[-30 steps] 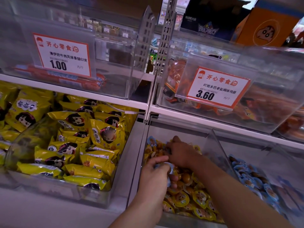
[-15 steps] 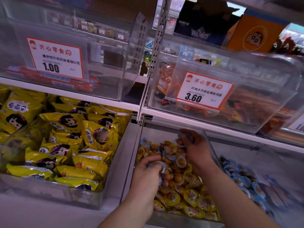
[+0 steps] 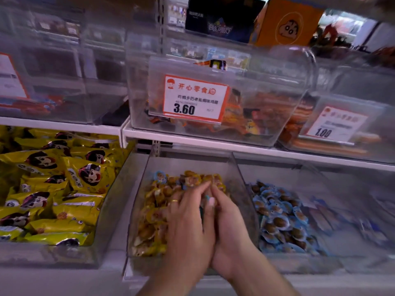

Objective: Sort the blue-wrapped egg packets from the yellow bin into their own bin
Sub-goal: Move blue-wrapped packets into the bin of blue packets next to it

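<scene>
A white store shelf (image 3: 235,144) carries clear plastic bins on two levels. On the upper level, the middle clear bin (image 3: 224,99) holds orange-wrapped snacks and bears a price card (image 3: 195,100) with an orange border, a line of red Chinese characters at its top, smaller print below, and the price 3.60 in bold black. To its right a second card (image 3: 337,124) reads 1.00; its other print is too blurred to read. Above stand a dark box (image 3: 220,16) and an orange box (image 3: 286,24) with a drawn cartoon face.

On the lower level, the left bin is filled with large yellow bags (image 3: 53,189) printed with a cartoon girl's face. The middle one, the yellow bin (image 3: 149,167), holds a heap of small yellow packets (image 3: 154,210), with one blue-wrapped egg packet (image 3: 160,176) lying at the back left of the heap. Just right of it, past a clear divider, the blue bin (image 3: 245,174) holds a pile of blue packets (image 3: 280,218).

Both hands are pressed side by side over the yellow heap. The left hand (image 3: 188,223), a gold ring on one finger, lies with fingers stretched forward. The right hand (image 3: 226,223) touches it, fingers forward too. A bit of blue shows between them, but whether either hand grips it cannot be told.
</scene>
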